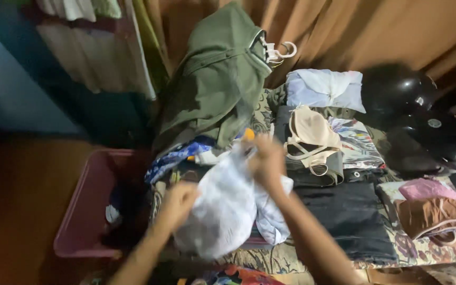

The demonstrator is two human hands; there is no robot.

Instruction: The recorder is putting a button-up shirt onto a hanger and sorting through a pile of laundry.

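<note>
Both my hands grip a white garment [222, 211] bunched above the near edge of a patterned bedspread [428, 250]. My left hand [178, 203] clutches its lower left side. My right hand [266, 161] pinches its upper edge, higher and further out. The picture is blurred with motion, so the garment's shape is unclear. Just beyond my hands lie a blue patterned cloth [172, 158] and a small orange item [248, 134].
A pink plastic basket [83, 211] stands on the floor at left. An olive green shirt on a white hanger [217, 79] lies behind. Folded piles hold a beige bra [310, 134], dark trousers [349, 216], a light blue top [325, 87] and brown and pink clothes [434, 208]. A black helmet [423, 121] sits at right.
</note>
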